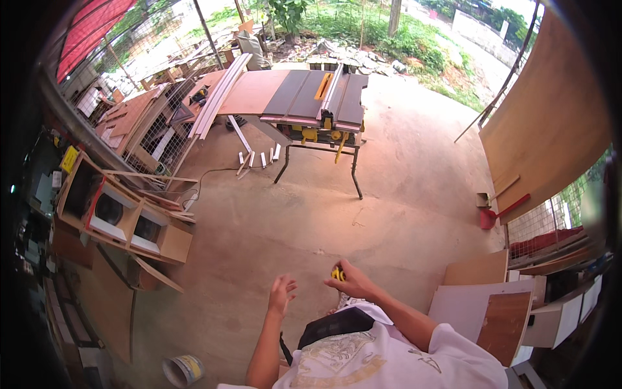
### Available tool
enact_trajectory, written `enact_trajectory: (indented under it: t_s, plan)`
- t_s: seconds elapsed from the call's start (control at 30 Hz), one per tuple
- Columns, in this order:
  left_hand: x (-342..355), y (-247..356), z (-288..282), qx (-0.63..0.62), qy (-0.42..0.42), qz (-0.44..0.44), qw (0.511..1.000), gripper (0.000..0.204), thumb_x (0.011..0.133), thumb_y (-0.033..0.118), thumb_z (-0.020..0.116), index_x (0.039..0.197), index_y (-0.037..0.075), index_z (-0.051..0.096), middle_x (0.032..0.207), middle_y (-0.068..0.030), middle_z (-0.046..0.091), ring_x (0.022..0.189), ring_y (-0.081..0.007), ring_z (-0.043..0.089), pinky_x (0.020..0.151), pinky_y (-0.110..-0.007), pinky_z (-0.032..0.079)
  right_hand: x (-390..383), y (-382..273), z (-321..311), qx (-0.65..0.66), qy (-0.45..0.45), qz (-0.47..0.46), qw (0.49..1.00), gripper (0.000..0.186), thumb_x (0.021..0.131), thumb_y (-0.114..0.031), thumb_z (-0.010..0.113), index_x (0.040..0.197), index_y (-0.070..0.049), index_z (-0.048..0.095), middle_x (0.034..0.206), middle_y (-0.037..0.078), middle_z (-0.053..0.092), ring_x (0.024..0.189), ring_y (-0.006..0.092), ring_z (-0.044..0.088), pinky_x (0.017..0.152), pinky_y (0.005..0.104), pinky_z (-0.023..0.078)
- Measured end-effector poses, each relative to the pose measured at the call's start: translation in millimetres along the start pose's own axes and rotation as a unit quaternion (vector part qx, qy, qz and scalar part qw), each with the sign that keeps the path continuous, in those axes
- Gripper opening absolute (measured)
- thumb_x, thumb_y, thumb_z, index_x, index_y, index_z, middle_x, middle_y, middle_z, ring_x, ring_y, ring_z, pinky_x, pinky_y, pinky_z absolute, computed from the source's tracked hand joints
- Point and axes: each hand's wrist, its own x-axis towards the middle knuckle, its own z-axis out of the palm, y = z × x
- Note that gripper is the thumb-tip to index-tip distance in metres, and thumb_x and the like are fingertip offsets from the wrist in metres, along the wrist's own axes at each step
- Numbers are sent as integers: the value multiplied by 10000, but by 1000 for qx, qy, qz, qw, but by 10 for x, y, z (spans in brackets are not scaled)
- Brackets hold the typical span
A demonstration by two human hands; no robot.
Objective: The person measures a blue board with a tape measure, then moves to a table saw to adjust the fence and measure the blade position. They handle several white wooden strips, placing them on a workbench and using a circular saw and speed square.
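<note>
Yellow, small and partly hidden, a plastic object (337, 274) sits pinched in our right hand (350, 282) above the concrete floor (389, 214). Our left hand (281, 293) hovers just beside it, fingers spread, holding nothing. Ahead, well apart, stands the grey-topped table saw (311, 97). We judge we're readying the object; next needs both hands together.

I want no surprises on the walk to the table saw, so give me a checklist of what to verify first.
1. Right hand grips the small yellow object: ok.
2. Left hand free, fingers spread: ok.
3. Bare concrete floor ahead free of obstacles: ok.
4. Grey cable and short white offcuts lie left of the saw legs: not ok.
5. Grey-topped table saw with yellow fittings, blade state: cannot tell.
</note>
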Motion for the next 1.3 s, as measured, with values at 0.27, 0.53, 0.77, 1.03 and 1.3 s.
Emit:
enact_trajectory:
  t_s: [0.27,0.53,0.77,1.03,1.3]
  plan:
    - [2420,1808,117,-290,-202,2,936,465,1074,493,508,1183,63,649,1175,-127,687,1039,-278,679,881,-417,590,2627,-1281,-584,-89,63,-306,946,919,847,-332,827,1535,28,335,1441,321,439,1334,475,489,1110,481,436]
    - [3579,3075,-633,-365,-31,-40,930,379,1008,488,601,1025,116,670,1093,-98,707,964,-274,673,839,-413,519,5077,-501,-1972,-78,124,-21,989,487,933,-327,745,1260,17,633,1128,219,715,1081,376,680,937,447,537]
    - [5322,3526,-779,-256,-58,-99,960,227,964,292,591,1093,120,666,1188,-113,710,1099,-276,660,834,-397,558,5695,-50,-2477,-30,203,123,971,504,941,-356,738,1254,28,647,1094,194,743,1023,331,717,892,424,561]
    - [6714,3733,1600,78,-291,-187,935,282,991,249,653,1233,107,625,1302,-37,672,947,-222,730,673,-365,608,5235,87,-2255,49,107,240,964,517,952,-380,741,1340,-54,641,1196,186,725,1054,298,708,941,404,555]
    - [7224,3265,3002,-267,-278,-249,888,503,963,491,713,1305,128,644,1311,4,687,1060,-213,675,809,-384,563,3985,1301,-3009,131,310,331,882,439,948,-306,733,1276,-21,671,1116,172,739,995,271,715,848,387,578]
